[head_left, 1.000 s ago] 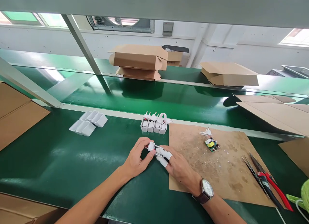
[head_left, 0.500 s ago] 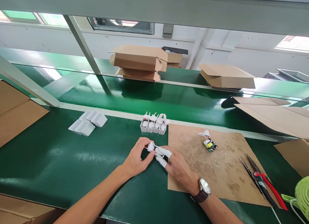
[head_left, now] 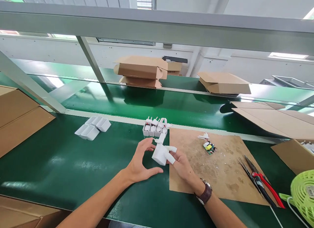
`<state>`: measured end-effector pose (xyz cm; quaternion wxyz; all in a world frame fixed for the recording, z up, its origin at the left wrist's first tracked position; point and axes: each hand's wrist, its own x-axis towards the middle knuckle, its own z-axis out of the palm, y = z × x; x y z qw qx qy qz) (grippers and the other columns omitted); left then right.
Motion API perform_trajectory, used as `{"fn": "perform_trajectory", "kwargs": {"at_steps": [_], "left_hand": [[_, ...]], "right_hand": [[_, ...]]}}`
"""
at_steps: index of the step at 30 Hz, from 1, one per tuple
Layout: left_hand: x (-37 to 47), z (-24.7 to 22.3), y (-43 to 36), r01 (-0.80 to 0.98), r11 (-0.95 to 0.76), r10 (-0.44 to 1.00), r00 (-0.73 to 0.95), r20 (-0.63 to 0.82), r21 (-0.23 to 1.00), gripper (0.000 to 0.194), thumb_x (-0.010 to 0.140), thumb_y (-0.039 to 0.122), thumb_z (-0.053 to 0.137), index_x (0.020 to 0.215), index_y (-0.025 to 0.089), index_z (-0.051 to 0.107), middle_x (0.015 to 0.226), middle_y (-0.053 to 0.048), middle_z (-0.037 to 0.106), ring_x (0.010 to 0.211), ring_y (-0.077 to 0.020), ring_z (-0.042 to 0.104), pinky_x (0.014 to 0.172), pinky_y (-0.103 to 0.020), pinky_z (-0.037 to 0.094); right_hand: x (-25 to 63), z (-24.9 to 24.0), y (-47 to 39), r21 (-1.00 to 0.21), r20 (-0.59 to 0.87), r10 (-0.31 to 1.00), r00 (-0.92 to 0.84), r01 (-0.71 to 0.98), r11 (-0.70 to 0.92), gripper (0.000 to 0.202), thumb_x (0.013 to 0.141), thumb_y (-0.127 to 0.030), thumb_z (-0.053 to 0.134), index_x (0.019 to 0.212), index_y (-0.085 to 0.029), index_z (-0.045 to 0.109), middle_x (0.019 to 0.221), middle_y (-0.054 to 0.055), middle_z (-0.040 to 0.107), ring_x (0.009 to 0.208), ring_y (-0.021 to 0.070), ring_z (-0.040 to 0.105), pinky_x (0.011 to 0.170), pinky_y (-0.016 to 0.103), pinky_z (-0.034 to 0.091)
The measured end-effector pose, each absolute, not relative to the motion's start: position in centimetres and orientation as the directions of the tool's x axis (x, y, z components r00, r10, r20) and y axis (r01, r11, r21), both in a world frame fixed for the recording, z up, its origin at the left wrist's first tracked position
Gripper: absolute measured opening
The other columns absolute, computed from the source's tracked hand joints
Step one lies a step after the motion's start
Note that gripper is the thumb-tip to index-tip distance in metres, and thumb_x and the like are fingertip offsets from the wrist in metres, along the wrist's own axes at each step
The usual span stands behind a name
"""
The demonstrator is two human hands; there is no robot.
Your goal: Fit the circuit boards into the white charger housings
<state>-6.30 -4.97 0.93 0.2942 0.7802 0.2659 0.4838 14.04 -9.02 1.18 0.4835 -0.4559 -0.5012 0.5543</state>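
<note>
My right hand (head_left: pixel 183 164), with white covers on its thumb and a finger, grips a white plastic housing (head_left: pixel 160 154) whose plug part points away from me. My left hand (head_left: pixel 138 164) is spread open just left of the housing, thumb and fingers apart. Beyond them stands a row of several filled white housings (head_left: pixel 152 129) with plug parts on top. On the brown sheet (head_left: pixel 228 175) at right lie a green circuit board (head_left: pixel 209 147) and a white plug piece (head_left: pixel 203 136). Several white housings (head_left: pixel 90 131) rest in a group at left.
Tweezers (head_left: pixel 249 175) and red-handled pliers (head_left: pixel 263 180) lie at the sheet's right edge, near a lime-green fan (head_left: pixel 304 193). Cardboard boxes stand at left (head_left: pixel 22 113), on the back shelf (head_left: pixel 141 70) and at right (head_left: pixel 289 156). A metal bar (head_left: pixel 157 28) crosses overhead.
My left hand has let go of the housing and opened. My right hand has turned the housing, so its closed side shows. The camera view has tilted up slightly.
</note>
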Motion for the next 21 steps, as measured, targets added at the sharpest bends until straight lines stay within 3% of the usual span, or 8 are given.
{"fn": "perform_trajectory", "kwargs": {"at_steps": [4, 10, 14, 18, 21], "left_hand": [[-5.9, 1.4, -5.6, 0.234, -0.807, 0.589, 0.384, 0.711, 0.542, 0.08, 0.087, 0.039, 0.081, 0.153, 0.025, 0.038, 0.126, -0.014, 0.066, 0.099, -0.025, 0.072, 0.086, -0.042, 0.065], [-5.5, 1.2, -5.5, 0.253, -0.788, 0.615, 0.381, 0.691, 0.561, 0.068, 0.092, 0.05, 0.073, 0.148, 0.025, 0.043, 0.114, -0.01, 0.073, 0.092, -0.0222, 0.075, 0.082, -0.037, 0.065], [-5.7, 1.1, -5.2, 0.229, -0.792, 0.609, 0.38, 0.696, 0.566, 0.07, 0.092, 0.051, 0.074, 0.149, 0.025, 0.042, 0.116, -0.01, 0.073, 0.095, -0.0225, 0.074, 0.083, -0.038, 0.065], [-5.8, 0.8, -5.1, 0.279, -0.784, 0.617, 0.447, 0.648, 0.555, 0.086, 0.085, 0.056, 0.079, 0.152, 0.023, 0.038, 0.128, -0.015, 0.067, 0.112, -0.0297, 0.07, 0.093, -0.046, 0.063], [-5.6, 0.5, -5.2, 0.339, -0.776, 0.63, 0.45, 0.633, 0.531, 0.079, 0.09, 0.04, 0.076, 0.155, 0.021, 0.035, 0.132, -0.017, 0.063, 0.118, -0.0303, 0.066, 0.098, -0.047, 0.06]], "right_hand": [[13.6, 2.5, -9.2, -0.946, -0.163, 0.953, -0.254, -0.236, -0.224, 0.056, 0.091, -0.069, 0.064, 0.122, -0.023, 0.07, 0.102, 0.008, 0.077, 0.092, 0.0273, 0.076, 0.081, 0.044, 0.064], [13.3, 2.9, -9.5, -0.964, -0.172, 0.952, -0.254, -0.157, -0.216, 0.054, 0.098, -0.068, 0.052, 0.113, -0.02, 0.073, 0.089, 0.009, 0.077, 0.087, 0.0269, 0.077, 0.076, 0.042, 0.066], [13.4, 2.4, -9.4, -0.967, -0.168, 0.952, -0.254, -0.143, -0.209, 0.051, 0.101, -0.063, 0.05, 0.115, -0.019, 0.071, 0.096, 0.01, 0.078, 0.093, 0.0267, 0.077, 0.081, 0.044, 0.066], [13.3, 1.4, -9.5, -0.994, -0.049, 0.99, -0.13, -0.095, -0.062, 0.047, 0.095, -0.06, 0.063, 0.125, -0.023, 0.065, 0.118, 0.011, 0.076, 0.107, 0.0268, 0.075, 0.093, 0.047, 0.065], [13.1, 1.0, -9.9, -0.991, 0.134, 0.987, -0.084, 0.009, 0.136, 0.04, 0.096, -0.05, 0.067, 0.127, -0.026, 0.063, 0.121, 0.011, 0.076, 0.109, 0.0247, 0.075, 0.098, 0.045, 0.064]]}}
